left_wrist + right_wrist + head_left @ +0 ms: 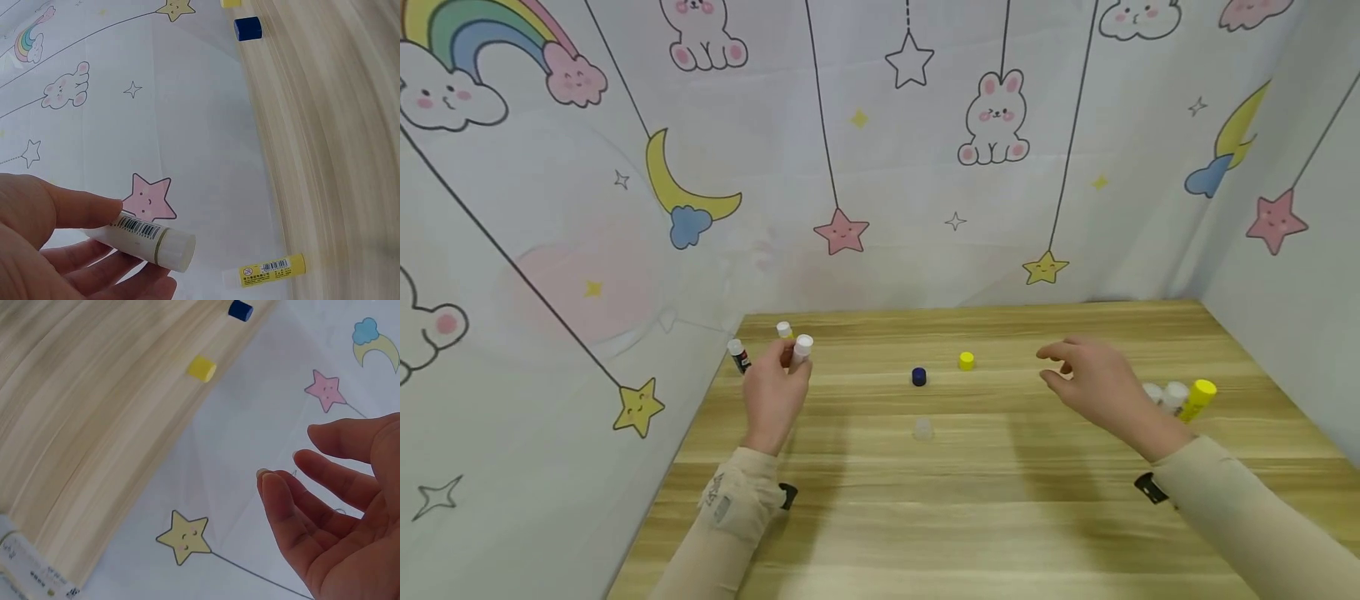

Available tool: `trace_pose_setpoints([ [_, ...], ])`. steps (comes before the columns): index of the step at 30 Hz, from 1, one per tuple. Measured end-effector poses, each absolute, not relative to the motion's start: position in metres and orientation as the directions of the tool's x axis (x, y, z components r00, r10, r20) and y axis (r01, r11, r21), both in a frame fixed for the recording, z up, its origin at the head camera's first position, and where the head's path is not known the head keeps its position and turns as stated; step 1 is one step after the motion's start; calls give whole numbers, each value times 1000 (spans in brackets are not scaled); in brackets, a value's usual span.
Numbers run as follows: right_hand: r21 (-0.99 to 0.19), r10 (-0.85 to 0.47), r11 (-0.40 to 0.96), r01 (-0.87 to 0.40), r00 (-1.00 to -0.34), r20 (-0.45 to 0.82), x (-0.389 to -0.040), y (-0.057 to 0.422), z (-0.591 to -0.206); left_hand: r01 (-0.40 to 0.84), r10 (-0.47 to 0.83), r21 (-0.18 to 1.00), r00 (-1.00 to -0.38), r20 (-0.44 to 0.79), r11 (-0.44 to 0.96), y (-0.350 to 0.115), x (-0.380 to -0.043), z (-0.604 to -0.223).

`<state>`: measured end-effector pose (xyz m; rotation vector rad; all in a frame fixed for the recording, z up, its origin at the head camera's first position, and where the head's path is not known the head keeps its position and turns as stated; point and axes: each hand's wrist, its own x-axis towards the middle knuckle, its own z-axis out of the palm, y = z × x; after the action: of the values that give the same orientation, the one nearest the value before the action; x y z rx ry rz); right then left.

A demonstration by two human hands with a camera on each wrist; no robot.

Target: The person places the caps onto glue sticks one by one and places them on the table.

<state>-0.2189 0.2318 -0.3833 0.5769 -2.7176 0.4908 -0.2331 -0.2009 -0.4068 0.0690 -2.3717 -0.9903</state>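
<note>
My left hand (775,396) grips a white glue stick (140,240) between thumb and fingers; a barcode and a pale, see-through end show on it. Just behind that hand stands a yellow glue stick (272,271) with a whitish top, and a dark tube with a white top (739,356) is to its left. My right hand (1097,383) hovers over the right half of the table, fingers loosely bent, nothing between them. Between the hands lie a dark blue cap (919,377), a yellow cap (966,361) and a translucent cap (922,429).
Partly behind the right forearm stand two white tubes, one a white tube (1176,394), and a yellow tube (1197,400). The wooden table (910,517) meets a patterned white curtain (925,183) at its back and sides.
</note>
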Motion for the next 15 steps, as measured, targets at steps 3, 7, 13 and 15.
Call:
trace_pose_setpoints([
  [3,-274,-337,850,-451,-863,375,-219,223,-385,164,-250,669,-842,477,724,-200,-232,-404],
  [7,-281,-354,839,-466,-860,368,-219,212,-387,172,-237,666,-846,477,726,-199,-230,-402],
  [13,-288,-386,830,-478,-865,321,-217,198,-391,204,-215,659,-841,496,724,-196,-227,-402],
  [15,-290,-398,826,-483,-865,307,-215,194,-394,214,-205,657,-841,500,723,-194,-226,-403],
])
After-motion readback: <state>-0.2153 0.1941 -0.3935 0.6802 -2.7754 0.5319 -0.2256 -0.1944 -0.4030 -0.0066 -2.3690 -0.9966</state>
